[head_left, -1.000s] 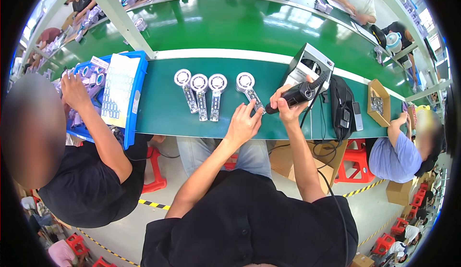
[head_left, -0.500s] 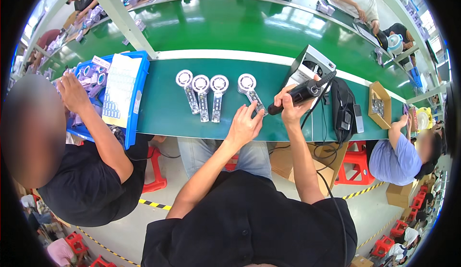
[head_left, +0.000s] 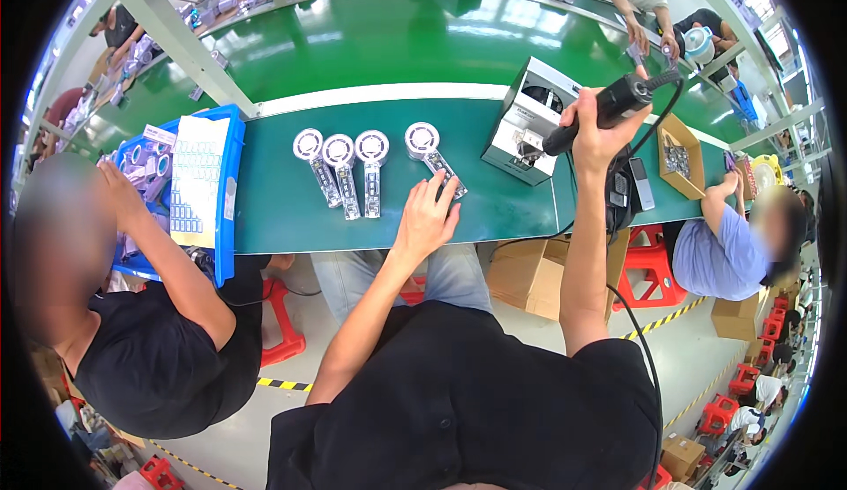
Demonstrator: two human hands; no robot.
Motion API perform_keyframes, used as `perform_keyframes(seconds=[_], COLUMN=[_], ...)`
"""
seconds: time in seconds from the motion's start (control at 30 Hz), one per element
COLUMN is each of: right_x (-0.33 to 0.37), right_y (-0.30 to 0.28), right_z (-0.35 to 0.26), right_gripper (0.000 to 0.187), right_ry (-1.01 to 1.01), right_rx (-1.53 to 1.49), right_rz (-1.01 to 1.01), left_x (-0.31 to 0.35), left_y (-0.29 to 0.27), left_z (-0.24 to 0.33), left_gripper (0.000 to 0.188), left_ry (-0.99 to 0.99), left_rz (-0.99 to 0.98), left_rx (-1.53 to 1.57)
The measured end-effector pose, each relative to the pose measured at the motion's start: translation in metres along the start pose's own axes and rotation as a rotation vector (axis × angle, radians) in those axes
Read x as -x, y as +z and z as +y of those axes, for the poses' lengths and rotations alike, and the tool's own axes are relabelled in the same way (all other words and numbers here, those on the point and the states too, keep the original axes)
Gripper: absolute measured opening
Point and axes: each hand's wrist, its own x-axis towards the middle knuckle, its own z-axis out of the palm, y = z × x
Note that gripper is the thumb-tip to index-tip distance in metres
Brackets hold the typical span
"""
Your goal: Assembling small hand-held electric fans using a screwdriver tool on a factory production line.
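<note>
My left hand (head_left: 425, 218) rests palm down with its fingers stretched out and slightly apart. Its fingertips touch the handle of a handheld fan (head_left: 423, 138) with a round white head and exposed circuit parts in its handle. To the left lie three similar handheld fans, the nearest one (head_left: 371, 147) with its handle pointing toward me. My right hand (head_left: 604, 133) is wrapped around a black electric screwdriver (head_left: 623, 100), raised over the table. The screwdriver's front end points left, by the opening of a grey screw feeder (head_left: 531, 124); its tip is hard to make out.
A blue bin (head_left: 231, 172) with purple parts and a paper sheet stands left, beside a co-worker (head_left: 159, 349). A cardboard box (head_left: 679, 159) of small metal parts is at right, past a black pouch (head_left: 618, 203). The screwdriver's cable (head_left: 648, 349) hangs beside my right arm.
My right hand has lifted the electric screwdriver away from the fan's handle and moved it right and up to the screw feeder. My left hand remains at the same fan. The view has shifted slightly.
</note>
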Motion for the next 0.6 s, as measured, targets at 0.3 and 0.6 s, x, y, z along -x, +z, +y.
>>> perform_keyframes(seconds=[0.3, 0.6], right_x=[0.004, 0.000], right_y=[-0.001, -0.002], right_z=[0.032, 0.041], right_gripper=[0.077, 0.077], right_ry=[0.039, 0.101], right_rx=[-0.070, -0.095], right_rz=[-0.035, -0.076], left_x=[-0.001, -0.001], left_y=[-0.005, -0.003], left_z=[0.001, 0.000], left_gripper=[0.056, 0.054], left_ry=[-0.016, -0.008], left_rz=[-0.017, -0.010], left_rx=[0.016, -0.010])
